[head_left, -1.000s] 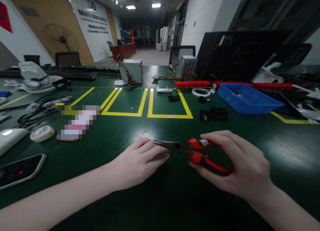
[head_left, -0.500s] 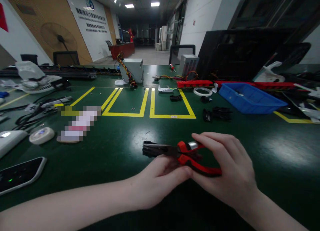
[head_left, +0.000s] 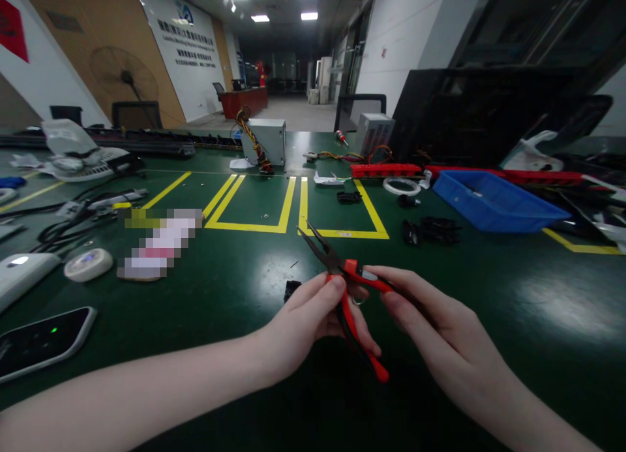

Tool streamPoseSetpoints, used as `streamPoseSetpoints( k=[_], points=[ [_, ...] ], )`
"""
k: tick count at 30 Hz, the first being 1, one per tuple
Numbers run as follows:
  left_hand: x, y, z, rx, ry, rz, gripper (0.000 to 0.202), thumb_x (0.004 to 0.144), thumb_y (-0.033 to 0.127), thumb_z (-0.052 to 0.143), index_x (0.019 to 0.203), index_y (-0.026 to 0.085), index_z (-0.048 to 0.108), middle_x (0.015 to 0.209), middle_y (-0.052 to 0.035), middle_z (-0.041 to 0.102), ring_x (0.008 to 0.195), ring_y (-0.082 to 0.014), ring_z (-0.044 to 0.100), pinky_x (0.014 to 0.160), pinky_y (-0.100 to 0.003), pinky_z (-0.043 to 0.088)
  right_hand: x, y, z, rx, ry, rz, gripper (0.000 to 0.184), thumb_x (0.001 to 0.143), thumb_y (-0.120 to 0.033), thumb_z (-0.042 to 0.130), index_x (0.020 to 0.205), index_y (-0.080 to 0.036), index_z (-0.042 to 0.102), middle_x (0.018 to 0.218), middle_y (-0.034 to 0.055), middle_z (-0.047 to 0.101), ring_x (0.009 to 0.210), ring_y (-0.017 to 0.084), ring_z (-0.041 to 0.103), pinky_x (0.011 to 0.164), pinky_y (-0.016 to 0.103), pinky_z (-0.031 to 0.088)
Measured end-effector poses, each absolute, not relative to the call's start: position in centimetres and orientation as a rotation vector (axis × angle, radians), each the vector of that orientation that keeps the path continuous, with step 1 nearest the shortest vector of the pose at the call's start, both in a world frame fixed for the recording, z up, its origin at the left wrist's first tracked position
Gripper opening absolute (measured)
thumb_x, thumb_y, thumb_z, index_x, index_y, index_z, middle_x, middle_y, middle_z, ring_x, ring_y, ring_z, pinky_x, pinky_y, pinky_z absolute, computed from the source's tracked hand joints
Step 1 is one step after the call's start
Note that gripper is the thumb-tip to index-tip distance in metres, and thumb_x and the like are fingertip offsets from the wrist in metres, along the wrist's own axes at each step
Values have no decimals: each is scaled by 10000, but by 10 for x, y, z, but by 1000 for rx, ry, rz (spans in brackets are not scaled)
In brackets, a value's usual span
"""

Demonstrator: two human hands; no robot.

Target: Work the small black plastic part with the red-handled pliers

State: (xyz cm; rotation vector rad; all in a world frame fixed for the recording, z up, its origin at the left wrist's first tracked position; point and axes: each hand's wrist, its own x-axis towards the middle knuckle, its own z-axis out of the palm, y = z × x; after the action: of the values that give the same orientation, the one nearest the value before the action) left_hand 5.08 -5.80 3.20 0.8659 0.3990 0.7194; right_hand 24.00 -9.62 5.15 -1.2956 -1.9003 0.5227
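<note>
Needle-nose pliers [head_left: 334, 263] with red and black handles are held between my two hands, their jaws spread apart and pointing away to the upper left. My left hand [head_left: 306, 315] is closed round one handle, its thumb pressing just below the pivot. With thumb and fingers, my right hand [head_left: 435, 318] pinches the other handle. A small black part [head_left: 292, 289] pokes out beyond my left fingers; whether they grip it or it lies on the table is hidden. A thin dark sliver [head_left: 294, 264] lies on the green table past my left hand.
Black parts [head_left: 433, 230] lie in a cluster on the right, in front of a blue bin [head_left: 499, 201]. Yellow tape [head_left: 247, 227] marks boxes on the table. A metal power supply [head_left: 267, 142] stands behind. Tape roll [head_left: 88, 265] and a phone-like device [head_left: 46, 344] sit left.
The pliers have swung from lying sideways with jaws closed to pointing away with jaws spread. My right hand went from spanning the handles to pinching one. The view shifted slightly.
</note>
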Motion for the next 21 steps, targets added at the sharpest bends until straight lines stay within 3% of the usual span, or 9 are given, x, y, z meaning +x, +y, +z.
streamPoseSetpoints(
  k=[3,8,11,16,21],
  points=[
    [51,-58,33,871,470,699,408,873,514,654,1010,134,594,699,-40,683,719,-212,701,756,-358,538,243,-96,52,-1285,-1944,453,299,963,-317,478,1230,-271,603,1113,52,713,957,200,700,753,307,598],
    [53,-63,30,797,585,632,280,788,280,780,992,119,677,915,-77,708,866,-199,688,836,-351,514,244,-93,51,-1248,-1984,487,286,957,-284,476,1184,-263,648,1018,51,728,852,185,712,654,270,600],
    [53,-64,29,704,547,619,262,723,187,825,949,133,704,921,-49,690,871,-169,657,885,-354,493,246,-90,50,-1254,-1976,542,277,953,-292,485,1163,-274,665,1035,41,733,885,193,715,675,276,607],
    [52,-65,28,613,470,584,275,648,178,864,872,141,709,903,-32,654,920,-193,627,908,-383,459,253,-88,49,-1265,-1932,599,268,952,-327,497,1159,-295,664,1079,20,735,953,206,712,711,289,613],
    [48,-67,32,730,438,605,222,652,151,832,857,161,746,893,-25,668,896,-178,604,888,-330,419,254,-95,49,-1245,-1935,423,257,948,-292,507,1151,-308,663,1070,15,731,929,195,712,674,269,601]
  ],
)
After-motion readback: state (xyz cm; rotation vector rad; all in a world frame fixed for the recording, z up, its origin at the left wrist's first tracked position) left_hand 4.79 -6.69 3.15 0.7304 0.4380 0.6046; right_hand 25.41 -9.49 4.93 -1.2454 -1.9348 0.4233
